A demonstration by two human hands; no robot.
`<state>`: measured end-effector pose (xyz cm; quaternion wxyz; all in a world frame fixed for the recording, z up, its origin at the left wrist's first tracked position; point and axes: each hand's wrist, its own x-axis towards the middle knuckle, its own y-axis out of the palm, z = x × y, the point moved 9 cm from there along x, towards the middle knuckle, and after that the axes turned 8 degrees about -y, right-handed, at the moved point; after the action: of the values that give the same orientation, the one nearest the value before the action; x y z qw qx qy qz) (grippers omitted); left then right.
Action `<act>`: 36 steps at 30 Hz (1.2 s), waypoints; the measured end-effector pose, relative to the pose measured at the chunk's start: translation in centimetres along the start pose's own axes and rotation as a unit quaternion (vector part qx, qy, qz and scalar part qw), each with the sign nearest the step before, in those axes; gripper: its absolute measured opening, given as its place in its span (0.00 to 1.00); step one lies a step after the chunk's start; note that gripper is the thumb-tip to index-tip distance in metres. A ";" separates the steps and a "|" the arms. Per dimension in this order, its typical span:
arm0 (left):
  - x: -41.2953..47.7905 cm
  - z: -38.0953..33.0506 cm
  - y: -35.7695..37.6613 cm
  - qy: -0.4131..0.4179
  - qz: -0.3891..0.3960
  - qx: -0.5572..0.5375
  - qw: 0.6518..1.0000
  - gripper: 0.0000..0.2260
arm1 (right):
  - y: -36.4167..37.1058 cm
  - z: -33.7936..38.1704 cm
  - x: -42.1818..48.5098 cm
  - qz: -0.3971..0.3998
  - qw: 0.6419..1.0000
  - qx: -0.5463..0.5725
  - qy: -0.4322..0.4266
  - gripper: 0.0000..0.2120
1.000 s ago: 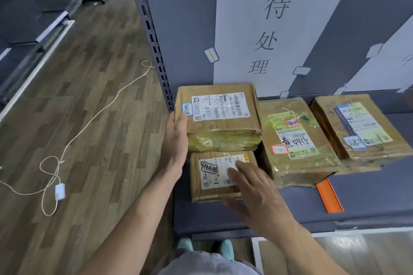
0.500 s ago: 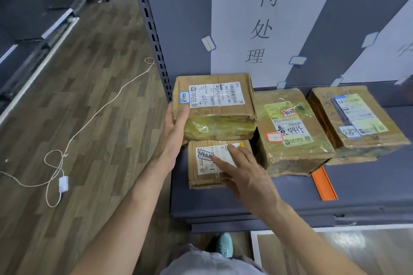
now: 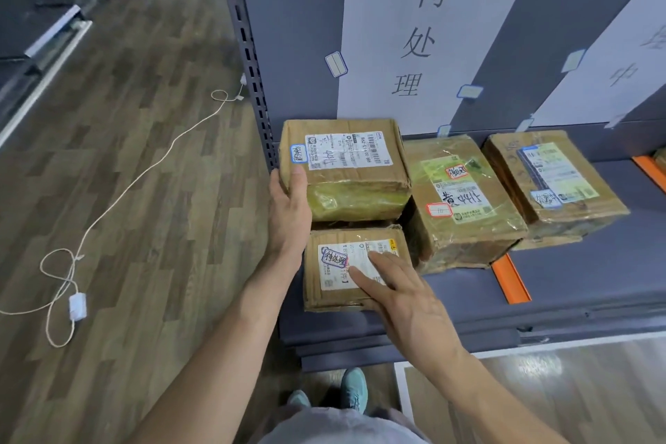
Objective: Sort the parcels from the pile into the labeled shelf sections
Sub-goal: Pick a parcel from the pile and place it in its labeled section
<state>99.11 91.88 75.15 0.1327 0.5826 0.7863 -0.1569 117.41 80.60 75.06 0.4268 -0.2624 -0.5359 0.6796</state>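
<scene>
Our left hand (image 3: 290,213) lay flat against the side of the big parcel (image 3: 346,166), thumb on its top edge. Our right hand (image 3: 400,294) rested straight fingers on the small parcel (image 3: 335,270), gripping nothing. Both parcels sat on the grey shelf (image 3: 576,285) below the sign (image 3: 421,32), the small one in front. Left of the sign ran a wood-plank floor (image 3: 126,191) with one white cable (image 3: 108,213). That sign read 待处理, as did the small parcel's sticker. We counted four parcels: a third parcel (image 3: 461,198) and a fourth parcel (image 3: 551,187) lay below and right of the sign.
</scene>
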 end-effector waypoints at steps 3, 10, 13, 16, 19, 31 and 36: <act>0.3 0.1 0.0 -0.005 -0.001 0.040 0.999 0.39 | -0.2 -0.2 0.0 -0.002 1.000 -0.001 0.015 0.26; 0.4 0.6 -0.2 -0.015 0.042 0.095 0.994 0.41 | 0.3 -0.3 0.8 -0.013 0.999 -0.046 0.012 0.29; 0.1 0.7 -0.1 -0.017 0.046 0.095 0.994 0.43 | 0.7 -0.2 1.0 -0.010 0.998 -0.064 0.009 0.34; 0.0 0.8 -0.1 -0.023 0.055 0.110 0.992 0.43 | 0.9 -0.4 1.3 0.005 0.997 -0.082 0.011 0.34; -0.1 1.0 -0.1 -0.032 0.074 0.129 0.988 0.45 | 1.0 -0.3 1.0 0.014 0.996 -0.087 0.011 0.33; -0.4 3.6 -0.4 -0.044 0.154 0.105 0.981 0.52 | 1.6 -0.2 0.9 0.079 0.994 -0.076 0.028 0.32; -0.6 4.0 -0.9 -0.053 0.172 0.137 0.974 0.54 | 1.7 -0.2 0.9 0.095 0.991 -0.077 0.044 0.35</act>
<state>98.52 89.49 71.86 0.1184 0.7124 0.6375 -0.2684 116.62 81.32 73.52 0.3618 -0.3741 -0.5398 0.6616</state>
